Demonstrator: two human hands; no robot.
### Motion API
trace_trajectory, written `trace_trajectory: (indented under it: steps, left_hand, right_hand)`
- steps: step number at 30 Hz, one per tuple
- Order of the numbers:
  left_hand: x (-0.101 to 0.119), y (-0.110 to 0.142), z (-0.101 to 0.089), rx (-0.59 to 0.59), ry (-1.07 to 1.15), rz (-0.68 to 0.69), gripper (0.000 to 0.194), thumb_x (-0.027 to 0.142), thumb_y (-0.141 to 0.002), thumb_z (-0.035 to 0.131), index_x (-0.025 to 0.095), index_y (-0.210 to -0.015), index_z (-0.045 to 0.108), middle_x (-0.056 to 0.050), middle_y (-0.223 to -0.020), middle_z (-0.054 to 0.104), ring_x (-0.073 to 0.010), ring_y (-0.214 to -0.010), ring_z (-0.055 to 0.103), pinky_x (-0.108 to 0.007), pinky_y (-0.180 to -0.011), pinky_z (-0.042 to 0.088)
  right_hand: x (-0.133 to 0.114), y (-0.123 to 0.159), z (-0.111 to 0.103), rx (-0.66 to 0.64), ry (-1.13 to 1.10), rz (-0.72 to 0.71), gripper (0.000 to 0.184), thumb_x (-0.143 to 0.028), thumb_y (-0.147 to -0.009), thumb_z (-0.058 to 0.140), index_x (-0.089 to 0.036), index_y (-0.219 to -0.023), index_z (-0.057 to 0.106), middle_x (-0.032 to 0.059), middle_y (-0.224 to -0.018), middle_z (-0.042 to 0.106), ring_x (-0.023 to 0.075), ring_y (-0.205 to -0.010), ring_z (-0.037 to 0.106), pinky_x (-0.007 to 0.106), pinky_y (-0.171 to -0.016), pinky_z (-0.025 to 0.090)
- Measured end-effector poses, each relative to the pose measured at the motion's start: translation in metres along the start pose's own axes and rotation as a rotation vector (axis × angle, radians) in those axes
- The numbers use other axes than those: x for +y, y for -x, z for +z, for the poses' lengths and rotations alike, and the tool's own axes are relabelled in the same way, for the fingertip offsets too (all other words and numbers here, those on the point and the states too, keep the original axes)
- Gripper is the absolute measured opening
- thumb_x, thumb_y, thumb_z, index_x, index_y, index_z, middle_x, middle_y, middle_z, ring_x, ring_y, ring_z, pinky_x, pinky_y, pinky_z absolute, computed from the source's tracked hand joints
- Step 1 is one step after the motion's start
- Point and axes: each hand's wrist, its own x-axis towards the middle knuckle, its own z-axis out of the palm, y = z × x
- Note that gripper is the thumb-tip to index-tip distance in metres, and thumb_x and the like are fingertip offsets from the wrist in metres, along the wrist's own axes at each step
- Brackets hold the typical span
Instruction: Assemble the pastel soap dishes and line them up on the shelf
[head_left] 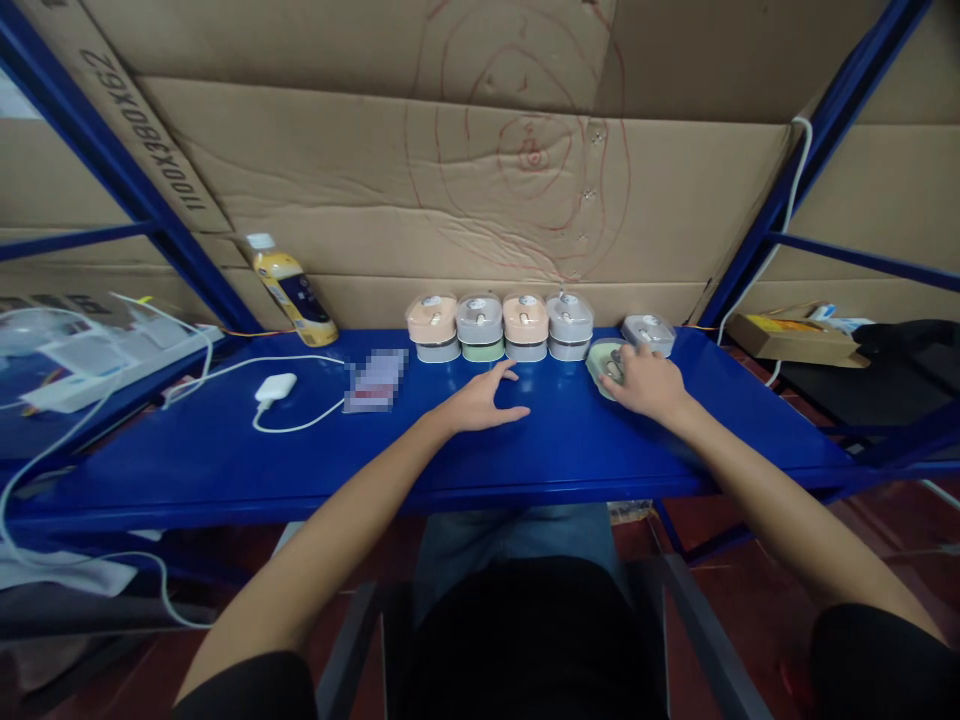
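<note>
The pale green container (601, 362) is partly covered by the right hand (649, 382), just before a gray container (651, 332). Blue surface (555, 440) is exposed between the hands. The right fingers are curled over the container; whether it is gripped cannot be told. The left hand (484, 398) is held open near stacked containers (480, 320).

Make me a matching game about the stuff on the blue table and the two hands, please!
1. bottle
2. right hand
3. small block
4. left hand

A. holding nothing
B. white, joined to a cable
C. yellow with a white cap
D. touching a green box

Right pairs: 1-C, 2-D, 3-B, 4-A
</note>
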Motion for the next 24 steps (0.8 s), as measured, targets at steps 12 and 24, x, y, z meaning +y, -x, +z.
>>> trace_trajectory:
  steps: [12,24]
  left_hand:
    - [0.004,0.005,0.001,0.012,0.134,0.179,0.136,0.064,-0.059,0.103,0.018,-0.169,0.038,-0.025,-0.162,0.057,-0.0465,-0.152,0.055,-0.062,-0.127,0.043]
    - [0.009,0.008,-0.001,0.026,0.058,0.176,0.120,0.058,-0.069,0.099,0.023,-0.169,0.042,-0.018,-0.152,0.065,-0.0413,-0.143,0.063,-0.059,-0.124,0.048]
  right_hand:
    - [-0.055,0.021,-0.001,-0.060,-0.537,-0.826,0.087,-0.059,-0.092,0.077,-0.018,-0.162,0.046,0.0237,-0.171,0.044,0.0468,-0.152,0.052,0.065,-0.120,0.051]
    - [-0.016,-0.024,0.014,0.063,-0.831,-0.647,0.072,-0.068,-0.089,0.079,-0.023,-0.143,0.065,0.0155,-0.142,0.073,0.0384,-0.128,0.071,0.059,-0.112,0.057]
